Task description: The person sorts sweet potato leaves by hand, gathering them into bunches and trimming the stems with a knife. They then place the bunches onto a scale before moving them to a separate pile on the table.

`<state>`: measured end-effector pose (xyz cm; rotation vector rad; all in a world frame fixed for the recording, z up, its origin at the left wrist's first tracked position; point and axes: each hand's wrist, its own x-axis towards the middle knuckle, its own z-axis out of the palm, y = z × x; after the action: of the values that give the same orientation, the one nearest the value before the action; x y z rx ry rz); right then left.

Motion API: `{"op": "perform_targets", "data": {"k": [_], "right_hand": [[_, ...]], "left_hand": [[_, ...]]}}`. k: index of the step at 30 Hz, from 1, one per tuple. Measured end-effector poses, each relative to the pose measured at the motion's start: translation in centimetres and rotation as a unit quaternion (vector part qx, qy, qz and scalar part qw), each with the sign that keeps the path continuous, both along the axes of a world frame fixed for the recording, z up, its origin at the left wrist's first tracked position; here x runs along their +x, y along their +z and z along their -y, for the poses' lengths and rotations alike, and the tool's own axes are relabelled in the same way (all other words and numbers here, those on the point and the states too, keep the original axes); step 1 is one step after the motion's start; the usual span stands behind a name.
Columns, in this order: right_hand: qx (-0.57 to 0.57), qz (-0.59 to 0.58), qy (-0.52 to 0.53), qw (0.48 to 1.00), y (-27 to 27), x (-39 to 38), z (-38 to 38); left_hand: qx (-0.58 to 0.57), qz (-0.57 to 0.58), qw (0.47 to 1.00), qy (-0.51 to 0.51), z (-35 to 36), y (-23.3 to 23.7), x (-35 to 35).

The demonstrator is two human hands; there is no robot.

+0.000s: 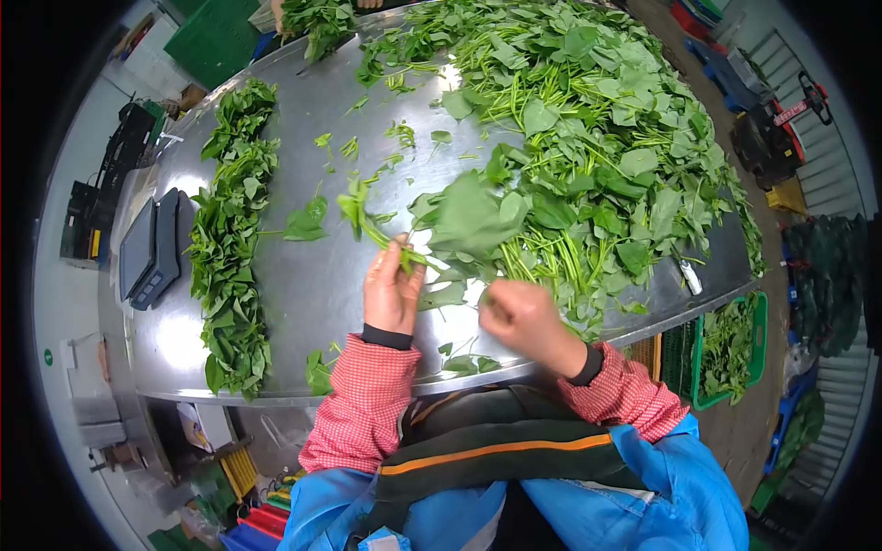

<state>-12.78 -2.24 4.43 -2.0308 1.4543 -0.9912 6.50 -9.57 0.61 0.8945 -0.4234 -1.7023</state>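
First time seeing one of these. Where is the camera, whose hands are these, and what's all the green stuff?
There is no machine here. The single picture comes from a camera worn on a person's head, looking down, which gives the round fisheye edge. The two hands in red checked sleeves are that person's own. The left hand pinches a leafy sprig. The right hand is curled shut at the edge of a big pile of loose greens; what it grips, if anything, is hidden. Both are over a steel table. A tidy row of greens lies to the left, beside a scale.
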Motion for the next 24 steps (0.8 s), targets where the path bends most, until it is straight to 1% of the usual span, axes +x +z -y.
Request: {"op": "perform_targets", "data": {"k": [2,3,6,7,10,11,13,14,16,17,20,21,23,24], "right_hand": [[0.035,-0.133,0.12,0.983,-2.6,0.0,-1.1],[0.102,-0.169,0.137,0.971,-2.4,0.0,-1.3],[0.071,-0.08,-0.025,0.994,0.7,1.3,0.5],[-0.014,-0.05,-0.042,0.998,1.1,1.7,1.4],[-0.069,-0.112,-0.015,0.991,-0.2,2.6,3.1],[-0.09,-0.104,-0.029,0.99,-1.1,2.8,3.3],[-0.068,-0.119,-0.019,0.99,-0.9,2.5,2.5],[-0.054,-0.124,-0.013,0.991,-1.0,2.5,1.7],[0.038,-0.099,0.122,0.987,-1.7,2.1,0.3],[0.083,-0.086,0.19,0.974,-1.9,1.9,-0.3],[0.228,-0.056,0.321,0.918,-1.4,1.5,-1.5],[0.223,-0.047,0.264,0.937,-0.8,1.0,-1.2],[0.154,-0.048,0.133,0.978,0.2,1.3,-0.2],[0.116,-0.046,0.062,0.99,0.8,1.8,0.3]], "left_hand": [[-0.03,0.019,0.999,-0.001,0.4,-0.1,1.5],[-0.006,0.034,0.999,-0.031,0.3,0.1,2.0],[0.044,0.047,0.997,-0.052,-1.3,0.7,0.7],[0.058,0.045,0.994,-0.081,-1.8,0.6,0.3],[0.089,0.001,0.988,-0.124,-2.6,0.6,-1.0],[0.101,-0.008,0.99,-0.096,-2.5,0.6,-1.0],[0.124,-0.023,0.992,-0.031,-2.3,0.3,-0.6],[0.12,-0.018,0.992,-0.045,-2.4,0.1,-0.3],[0.109,-0.006,0.991,-0.078,-2.5,-0.3,0.2],[0.124,-0.021,0.991,-0.046,-2.6,-0.2,0.2],[0.09,-0.031,0.995,-0.011,-1.7,-0.9,1.6],[0.094,-0.028,0.995,-0.026,-1.7,-0.7,1.8],[0.081,-0.039,0.996,-0.03,-2.0,-1.3,1.7],[0.073,-0.042,0.996,-0.037,-1.9,-1.5,1.7]]}}
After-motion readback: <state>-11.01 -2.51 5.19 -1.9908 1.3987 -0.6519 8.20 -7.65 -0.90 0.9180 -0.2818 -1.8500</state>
